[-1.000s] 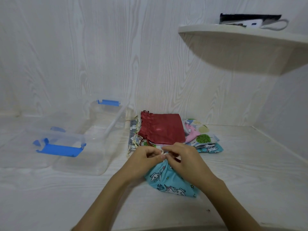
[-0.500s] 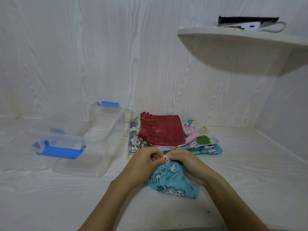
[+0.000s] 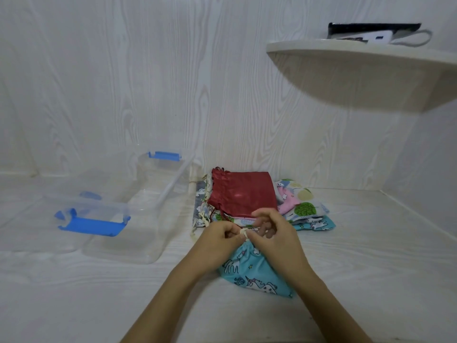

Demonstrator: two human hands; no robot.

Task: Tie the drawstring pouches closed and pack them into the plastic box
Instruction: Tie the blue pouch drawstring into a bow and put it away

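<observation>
A blue unicorn-print pouch lies on the white surface in front of me, its mouth gathered. My left hand and my right hand meet at that mouth and both pinch its pale drawstring. Behind them is a pile of pouches: a red one on top, printed ones fanned out to the right. The clear plastic box with a blue latch stands open at the left, nothing visible inside.
The box's clear lid with a blue clip lies against the box's left side. A rounded shelf juts from the right wall overhead, with a dark item on it. Walls close the back and right.
My hands stay at the blue pouch's mouth, working the cord. My right hand's fingers have lifted and spread above the knot; the pouch mouth is bunched tighter than a second ago.
</observation>
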